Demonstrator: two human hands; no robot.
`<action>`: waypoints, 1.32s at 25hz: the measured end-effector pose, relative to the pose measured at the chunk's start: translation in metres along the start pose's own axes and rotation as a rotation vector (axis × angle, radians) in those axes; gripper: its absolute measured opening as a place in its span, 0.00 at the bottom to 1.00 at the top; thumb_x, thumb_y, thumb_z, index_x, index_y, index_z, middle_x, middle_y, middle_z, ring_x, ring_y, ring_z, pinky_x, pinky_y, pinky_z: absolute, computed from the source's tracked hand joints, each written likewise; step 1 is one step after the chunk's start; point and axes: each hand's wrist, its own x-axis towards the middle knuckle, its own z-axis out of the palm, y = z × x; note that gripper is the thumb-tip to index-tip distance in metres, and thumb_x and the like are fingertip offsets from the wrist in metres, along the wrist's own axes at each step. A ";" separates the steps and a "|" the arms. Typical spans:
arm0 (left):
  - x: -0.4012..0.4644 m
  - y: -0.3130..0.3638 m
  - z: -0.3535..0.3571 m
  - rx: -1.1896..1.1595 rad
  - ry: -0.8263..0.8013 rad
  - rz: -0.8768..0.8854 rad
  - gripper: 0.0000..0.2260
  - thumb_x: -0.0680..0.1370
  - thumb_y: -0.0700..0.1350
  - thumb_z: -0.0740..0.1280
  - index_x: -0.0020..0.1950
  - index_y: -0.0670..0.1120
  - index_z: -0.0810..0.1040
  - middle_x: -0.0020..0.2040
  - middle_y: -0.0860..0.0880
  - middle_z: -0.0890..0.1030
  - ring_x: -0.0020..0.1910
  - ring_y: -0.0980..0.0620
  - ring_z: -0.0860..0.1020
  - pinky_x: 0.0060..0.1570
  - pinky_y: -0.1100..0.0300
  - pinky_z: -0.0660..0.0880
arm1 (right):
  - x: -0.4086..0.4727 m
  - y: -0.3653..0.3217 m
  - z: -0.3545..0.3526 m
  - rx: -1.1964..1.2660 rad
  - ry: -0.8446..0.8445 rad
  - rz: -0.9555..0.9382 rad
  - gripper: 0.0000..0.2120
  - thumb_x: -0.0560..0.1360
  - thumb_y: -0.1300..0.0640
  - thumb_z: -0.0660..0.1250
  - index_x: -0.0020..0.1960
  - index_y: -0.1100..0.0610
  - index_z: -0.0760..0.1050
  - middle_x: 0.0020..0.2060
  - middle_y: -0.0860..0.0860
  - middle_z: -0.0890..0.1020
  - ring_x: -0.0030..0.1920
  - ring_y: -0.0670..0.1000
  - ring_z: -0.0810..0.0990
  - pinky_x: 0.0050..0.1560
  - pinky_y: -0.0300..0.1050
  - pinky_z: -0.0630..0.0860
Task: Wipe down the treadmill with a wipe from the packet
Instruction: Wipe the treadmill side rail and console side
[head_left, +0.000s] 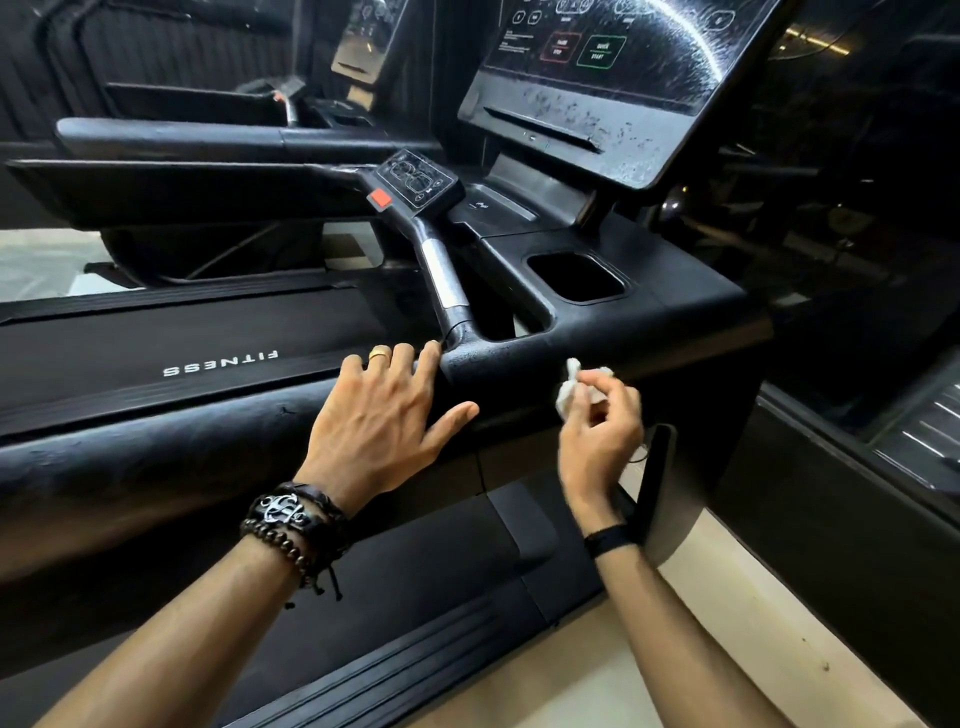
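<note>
Resting flat on the treadmill (597, 332), the left hand (384, 421) lay palm down on the padded side rail (156, 457), its fingers (400, 358) straight and spread, holding nothing; their tips touched the base of the grip bar (447, 280), and a ring (379, 354) showed on one of them. Bracelets (291, 525) wrapped that wrist. Just to the right of those fingertips, the right hand (597, 431) hovered at the front edge of the console deck, its fingers curled round a crumpled white wipe (574, 387), pinching it between thumb and fingertips. Whether the wipe touched the deck could not be told. A dark band (610, 540) circled that wrist.

Beyond the right hand's fingers, a cup holder recess (574, 278) sat sunk in the deck; its inside was too dark to read. Farther up, the console screen (623, 47) showed streaks and was cut off by the top edge. The packet was not visible. Both forearms ran out of the bottom edge.
</note>
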 end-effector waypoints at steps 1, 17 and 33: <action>0.000 0.000 0.000 0.001 0.000 -0.001 0.38 0.81 0.70 0.42 0.74 0.42 0.67 0.52 0.44 0.77 0.49 0.44 0.76 0.46 0.50 0.70 | -0.012 -0.011 0.002 -0.006 -0.087 -0.118 0.06 0.76 0.68 0.69 0.50 0.61 0.82 0.47 0.51 0.78 0.48 0.46 0.77 0.52 0.33 0.72; -0.001 0.000 -0.004 -0.021 -0.006 0.013 0.42 0.78 0.73 0.44 0.73 0.40 0.69 0.52 0.44 0.77 0.48 0.44 0.76 0.47 0.49 0.71 | 0.024 -0.068 0.041 -0.118 -0.437 -0.321 0.07 0.76 0.60 0.65 0.44 0.59 0.82 0.42 0.55 0.81 0.42 0.53 0.80 0.48 0.56 0.77; 0.000 0.000 -0.004 -0.049 -0.024 -0.017 0.46 0.76 0.76 0.46 0.72 0.37 0.70 0.53 0.44 0.78 0.49 0.44 0.76 0.48 0.49 0.72 | 0.039 -0.066 0.046 -0.216 -0.482 -0.280 0.07 0.78 0.58 0.66 0.52 0.59 0.81 0.48 0.58 0.81 0.48 0.61 0.81 0.54 0.58 0.74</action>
